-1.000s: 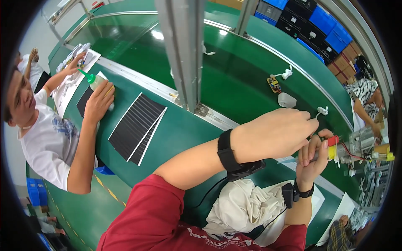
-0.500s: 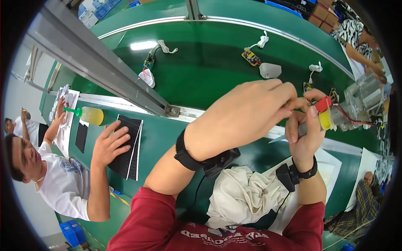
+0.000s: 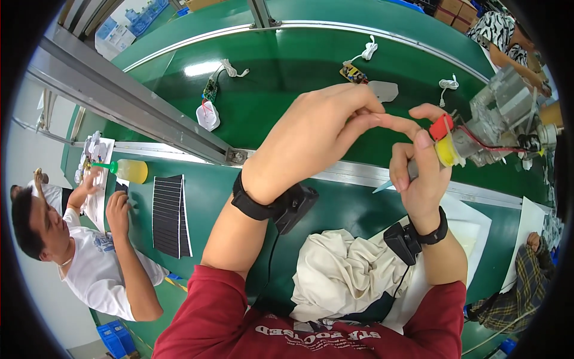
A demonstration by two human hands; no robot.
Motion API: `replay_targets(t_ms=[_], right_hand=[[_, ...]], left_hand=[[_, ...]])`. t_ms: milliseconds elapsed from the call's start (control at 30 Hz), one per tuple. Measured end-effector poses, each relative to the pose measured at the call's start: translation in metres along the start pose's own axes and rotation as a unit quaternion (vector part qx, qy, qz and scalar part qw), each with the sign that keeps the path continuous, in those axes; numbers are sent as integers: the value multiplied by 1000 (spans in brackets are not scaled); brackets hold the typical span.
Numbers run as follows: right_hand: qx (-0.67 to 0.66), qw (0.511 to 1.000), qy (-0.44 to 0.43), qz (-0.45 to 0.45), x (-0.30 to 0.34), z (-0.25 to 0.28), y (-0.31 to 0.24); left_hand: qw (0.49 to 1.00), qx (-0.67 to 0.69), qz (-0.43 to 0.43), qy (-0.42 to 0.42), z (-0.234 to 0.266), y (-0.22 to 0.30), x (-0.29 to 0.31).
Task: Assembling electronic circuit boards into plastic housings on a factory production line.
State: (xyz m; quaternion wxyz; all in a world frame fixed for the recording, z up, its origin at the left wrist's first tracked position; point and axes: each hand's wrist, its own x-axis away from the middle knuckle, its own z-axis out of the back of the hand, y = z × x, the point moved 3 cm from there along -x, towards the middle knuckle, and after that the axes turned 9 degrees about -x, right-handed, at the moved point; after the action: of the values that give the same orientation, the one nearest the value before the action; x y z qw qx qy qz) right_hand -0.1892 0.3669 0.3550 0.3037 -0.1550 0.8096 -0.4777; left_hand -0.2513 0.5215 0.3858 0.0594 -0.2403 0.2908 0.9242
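Note:
My right hand (image 3: 421, 173) is closed around a grey cylindrical tool (image 3: 412, 170) with yellow tape, a red block (image 3: 441, 127) and red and black wires. A pale blue pointed tip (image 3: 382, 186) sticks out below its fingers. Clear plastic parts join the tool's far end. My left hand (image 3: 326, 128) is held to the left of it, thumb pressed against the fingers, with one fingertip close to my right thumb. Whatever the left fingers may pinch is hidden. Past my hands, a small circuit board (image 3: 354, 73) with a white cable lies beside a translucent white cover (image 3: 383, 91).
Another board (image 3: 210, 91) lies wired to a white housing (image 3: 208, 116). A metal post (image 3: 137, 96) slants across the left. Cream cloth (image 3: 341, 272) lies before me. At left a co-worker (image 3: 95, 251) sits near black strip sheets (image 3: 169, 215) and a yellow-filled bottle (image 3: 131, 171).
My left hand has drawn back leftward from the red block. The right hand still grips the tool, slightly farther left in view. The co-worker's hand has lifted off the black strip sheets.

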Motion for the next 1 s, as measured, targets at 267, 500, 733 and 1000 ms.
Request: replay_targets(t_ms=[267,500,733,1000], right_hand=[[5,1000,-21,2,1,4,-1],[9,999,-46,15,-1,2,-3],[-15,999,-43,8,-1,4,-2],[-44,997,-56,-13,4,-4,1]], left_hand=[[1000,13,18,6,-3,-3,5],[1000,1,-4,19,-4,-8,5],[1000,-1,27,13,-6,-24,3],[898,-362,199,153,15,-146,30]])
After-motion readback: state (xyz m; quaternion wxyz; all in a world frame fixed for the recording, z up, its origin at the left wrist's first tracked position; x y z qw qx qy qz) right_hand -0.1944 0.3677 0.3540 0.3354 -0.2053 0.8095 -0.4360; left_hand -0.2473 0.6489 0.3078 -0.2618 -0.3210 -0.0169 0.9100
